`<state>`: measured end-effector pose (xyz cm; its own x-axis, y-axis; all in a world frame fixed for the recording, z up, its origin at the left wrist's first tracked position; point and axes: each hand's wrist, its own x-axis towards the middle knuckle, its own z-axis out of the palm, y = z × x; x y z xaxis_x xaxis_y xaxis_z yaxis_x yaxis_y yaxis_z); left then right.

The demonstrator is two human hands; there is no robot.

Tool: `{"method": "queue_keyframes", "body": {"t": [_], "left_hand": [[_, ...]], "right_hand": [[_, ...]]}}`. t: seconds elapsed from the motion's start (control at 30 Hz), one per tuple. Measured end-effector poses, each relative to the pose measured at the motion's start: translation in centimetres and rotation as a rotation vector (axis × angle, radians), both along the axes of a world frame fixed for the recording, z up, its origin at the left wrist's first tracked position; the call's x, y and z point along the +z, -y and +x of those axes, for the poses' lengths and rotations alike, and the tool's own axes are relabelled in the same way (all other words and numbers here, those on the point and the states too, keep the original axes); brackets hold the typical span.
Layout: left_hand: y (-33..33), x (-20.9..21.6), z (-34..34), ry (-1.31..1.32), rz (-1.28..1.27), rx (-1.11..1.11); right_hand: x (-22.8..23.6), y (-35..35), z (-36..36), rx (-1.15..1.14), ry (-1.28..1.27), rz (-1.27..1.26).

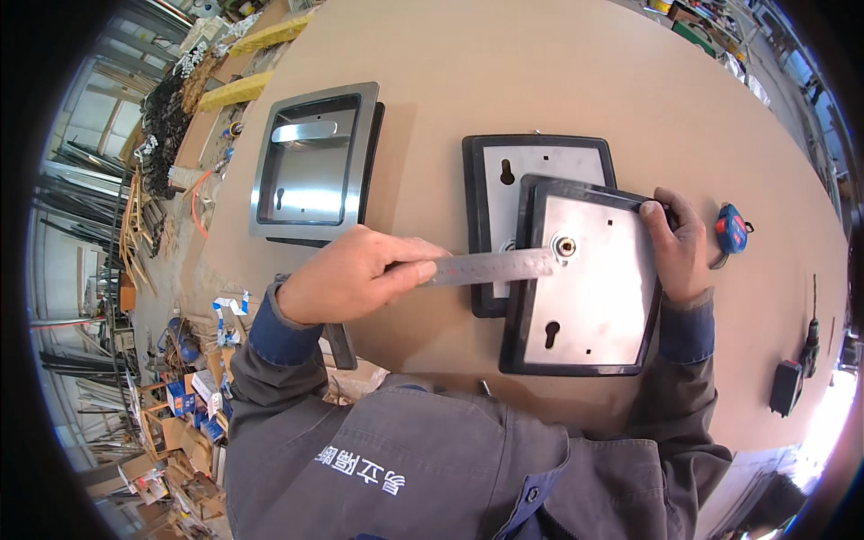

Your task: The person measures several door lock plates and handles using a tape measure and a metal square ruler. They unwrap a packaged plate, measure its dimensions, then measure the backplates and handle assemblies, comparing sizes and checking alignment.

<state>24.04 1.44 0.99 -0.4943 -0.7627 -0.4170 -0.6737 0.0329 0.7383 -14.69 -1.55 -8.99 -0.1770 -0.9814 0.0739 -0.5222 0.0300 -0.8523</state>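
Note:
My left hand is closed around a steel ruler marked with graduations. The ruler's far end rests across a silver plate with a black rim, next to its round spindle hole. Gripping that plate by its upper right edge is my right hand, thumb on the face. The plate is tilted and overlaps a similar black-rimmed plate behind it. Below my left wrist a dark metal bar shows; whether it joins the ruler I cannot tell.
A recessed steel panel with a lever handle lies at the left of the tan board. At right are a blue and red tape measure and a cordless drill. Boxes and scrap clutter the floor at left.

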Motion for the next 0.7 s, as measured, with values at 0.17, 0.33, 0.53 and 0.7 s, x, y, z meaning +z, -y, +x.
{"method": "queue_keyframes", "body": {"t": [0.17,0.33,0.53,0.7], "left_hand": [[-1.0,-0.7,1.8,-0.081,-0.198,-0.107],[-0.9,-0.7,1.1,-0.117,-0.331,-0.205],[0.0,1.7,-1.2,0.004,-0.479,-0.259],[-0.7,3.3,-2.9,-0.255,-1.277,-0.098]], "right_hand": [[1.9,-1.5,-0.8,-0.065,-0.191,-0.176],[8.0,-4.3,2.2,0.267,-0.305,-0.256],[6.0,-6.0,7.5,0.756,0.044,-0.008],[5.9,-5.3,7.7,0.452,0.506,0.328]]}}
